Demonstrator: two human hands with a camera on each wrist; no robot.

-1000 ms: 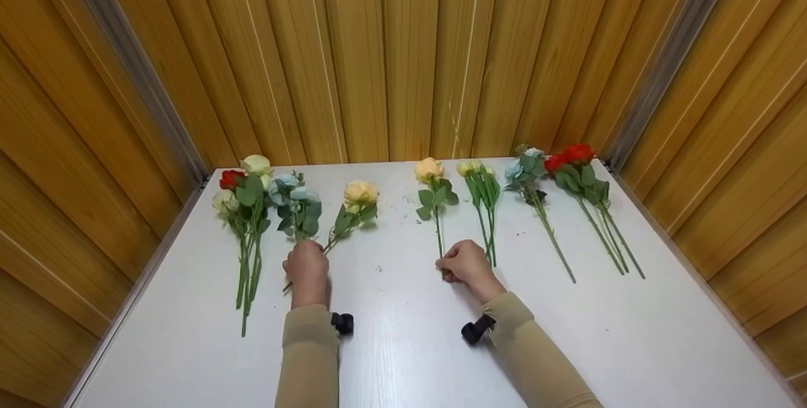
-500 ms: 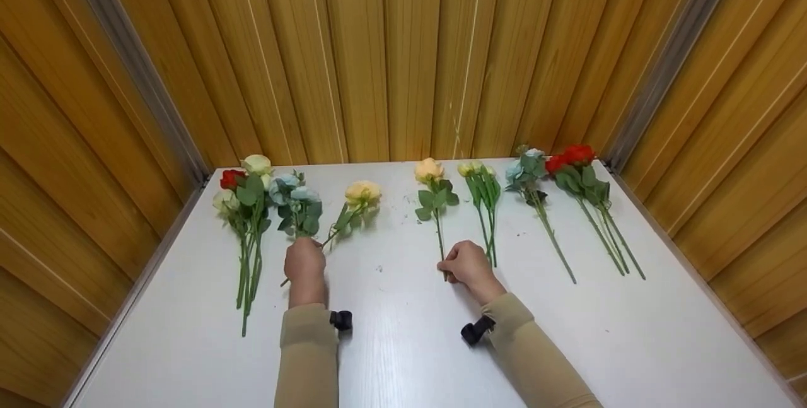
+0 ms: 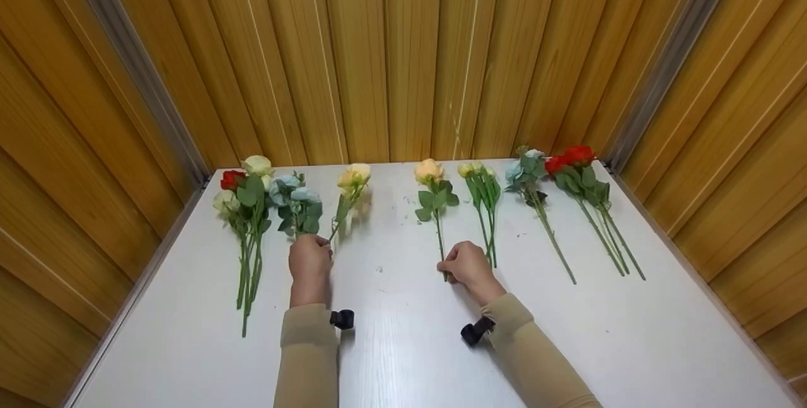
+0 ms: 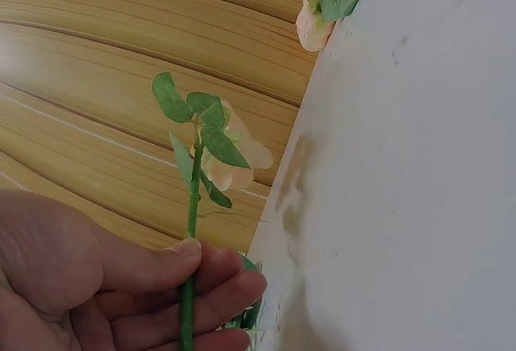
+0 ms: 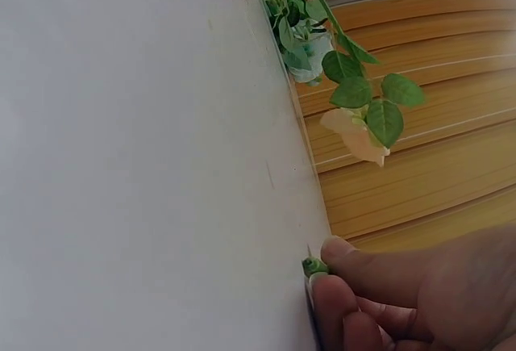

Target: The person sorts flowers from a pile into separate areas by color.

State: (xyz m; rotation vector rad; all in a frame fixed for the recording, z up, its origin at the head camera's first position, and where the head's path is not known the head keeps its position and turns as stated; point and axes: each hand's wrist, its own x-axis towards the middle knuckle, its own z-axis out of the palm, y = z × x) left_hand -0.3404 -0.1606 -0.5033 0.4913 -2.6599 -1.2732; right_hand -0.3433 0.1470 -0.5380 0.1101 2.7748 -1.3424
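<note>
My left hand pinches the green stem of a peach-yellow rose between thumb and fingers. In the left wrist view the stem runs up from the thumb to leaves and a pale bloom, lifted off the table. My right hand pinches the lower stem of a second peach rose, which lies on the table with its bloom toward the back edge. The right wrist view shows the cut stem end between thumb and forefinger. Just beyond my left hand lie light blue flowers.
A bunch of white and red roses lies at the far left. Right of my right hand are yellow tulips, a blue flower and red roses, all on the white table. Wooden panels wall the back and sides.
My left hand turns and raises the rose; its bloom swings from leaning right to more upright and farther back. The right hand stays put on its stem.
</note>
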